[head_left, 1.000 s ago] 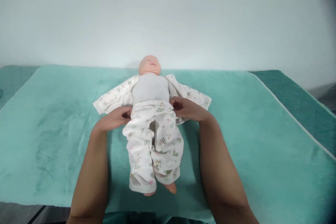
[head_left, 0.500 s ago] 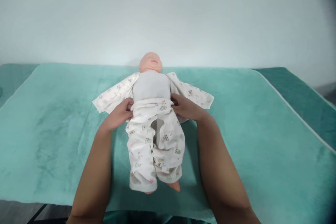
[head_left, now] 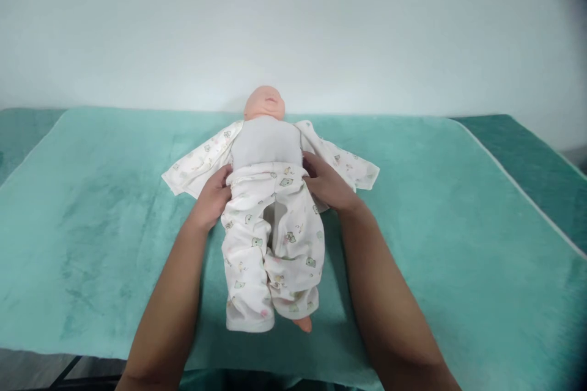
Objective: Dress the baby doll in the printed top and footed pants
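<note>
White patterned pants (head_left: 257, 256) are on the doll (head_left: 265, 104), waistband sitting between the two hands. Doll lies on its back on the green cloth (head_left: 435, 244), head toward the pale wall (head_left: 293, 24), pant legs toward the camera. One foot (head_left: 303, 323) pokes out of a cuff.

Left hand (head_left: 213, 198): against the waistband's left side, fingers part-curled, tips hidden at the doll's side. Right hand (head_left: 329, 183): same on the right side, thumb and fingers bent with a small gap, touching the waist edge. Can't tell whether either one pinches fabric.

Patterned jacket (head_left: 202, 162) is open under the doll, sleeves spread out both sides, right hand overlapping its lower part. Grey-white torso (head_left: 266, 142) shows above the waistband.
</note>
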Tool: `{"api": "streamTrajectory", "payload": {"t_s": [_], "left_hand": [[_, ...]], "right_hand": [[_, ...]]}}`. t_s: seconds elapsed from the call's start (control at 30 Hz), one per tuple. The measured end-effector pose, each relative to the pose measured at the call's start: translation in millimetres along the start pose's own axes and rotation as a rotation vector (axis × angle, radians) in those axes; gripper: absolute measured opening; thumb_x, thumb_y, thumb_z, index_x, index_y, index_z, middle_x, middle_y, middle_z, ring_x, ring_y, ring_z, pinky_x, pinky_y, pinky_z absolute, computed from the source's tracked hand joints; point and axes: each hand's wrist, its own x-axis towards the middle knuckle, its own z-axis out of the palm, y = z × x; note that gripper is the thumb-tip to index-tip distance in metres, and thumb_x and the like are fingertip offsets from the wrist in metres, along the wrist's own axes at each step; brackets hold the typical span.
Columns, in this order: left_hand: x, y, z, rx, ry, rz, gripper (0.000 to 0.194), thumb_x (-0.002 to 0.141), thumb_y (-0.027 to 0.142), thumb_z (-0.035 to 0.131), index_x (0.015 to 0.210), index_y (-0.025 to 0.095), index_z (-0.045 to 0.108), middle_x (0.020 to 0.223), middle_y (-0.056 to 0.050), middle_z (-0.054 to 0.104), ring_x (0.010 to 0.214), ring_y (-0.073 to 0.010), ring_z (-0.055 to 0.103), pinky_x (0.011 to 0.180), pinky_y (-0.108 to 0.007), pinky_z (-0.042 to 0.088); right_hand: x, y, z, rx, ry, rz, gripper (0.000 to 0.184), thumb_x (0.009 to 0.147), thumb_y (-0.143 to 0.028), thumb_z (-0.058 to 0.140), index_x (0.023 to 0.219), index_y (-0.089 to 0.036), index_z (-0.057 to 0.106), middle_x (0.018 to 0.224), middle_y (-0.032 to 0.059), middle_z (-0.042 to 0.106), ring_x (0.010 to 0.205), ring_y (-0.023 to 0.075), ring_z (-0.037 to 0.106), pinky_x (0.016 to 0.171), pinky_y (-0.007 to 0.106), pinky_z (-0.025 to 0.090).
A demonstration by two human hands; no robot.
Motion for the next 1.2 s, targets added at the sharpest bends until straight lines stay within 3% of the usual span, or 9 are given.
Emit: {"api": "streamTrajectory", "payload": {"t_s": [0.2,0.6,0.8,1.03,1.2], "left_hand": [[4,-3,1.1,-0.146,0.006,-0.007,0.048,0.077,0.020,0.069,0.126,0.020,0.069,0.118,-0.007,0.076,0.107,-0.0253,0.070,0.098,-0.040,0.053],[13,-10,-4.5,-0.181,0.015,-0.032,0.041,0.075,0.022,0.070,0.115,0.020,0.076,0.111,-0.006,0.079,0.109,-0.0281,0.072,0.099,-0.044,0.055],[14,-11,-8.6,-0.155,-0.005,-0.042,0.041,0.078,0.024,0.071,0.118,0.021,0.076,0.111,-0.006,0.079,0.113,-0.0287,0.070,0.104,-0.044,0.053],[13,-9,-5.4,-0.074,0.045,-0.026,0.040,0.081,0.032,0.073,0.118,0.020,0.077,0.113,-0.008,0.079,0.115,-0.0285,0.070,0.105,-0.042,0.051],[11,-6,1.0,-0.141,0.044,-0.021,0.043,0.082,0.037,0.074,0.122,0.021,0.073,0.116,-0.008,0.078,0.114,-0.0289,0.069,0.102,-0.043,0.054]], "right_hand": [[3,4,6,0.149,0.080,-0.095,0.051,0.078,-0.030,0.077,0.127,-0.024,0.064,0.129,0.0079,0.070,0.121,0.0284,0.064,0.109,0.045,0.049],[6,13,1,0.075,0.137,-0.155,0.049,0.078,-0.027,0.071,0.128,-0.025,0.069,0.127,0.0064,0.072,0.127,0.0299,0.061,0.108,0.047,0.049],[5,8,-2,0.075,0.126,-0.176,0.034,0.079,-0.026,0.068,0.111,-0.025,0.079,0.118,0.0034,0.076,0.124,0.0319,0.063,0.106,0.047,0.050],[7,18,-4,0.014,0.277,-0.083,0.023,0.075,-0.028,0.068,0.092,-0.024,0.082,0.089,0.0028,0.078,0.104,0.0334,0.069,0.093,0.049,0.055],[9,21,-1,0.033,0.229,-0.077,0.028,0.080,-0.035,0.069,0.104,-0.024,0.081,0.099,0.0026,0.079,0.109,0.0310,0.068,0.097,0.047,0.054]]}}
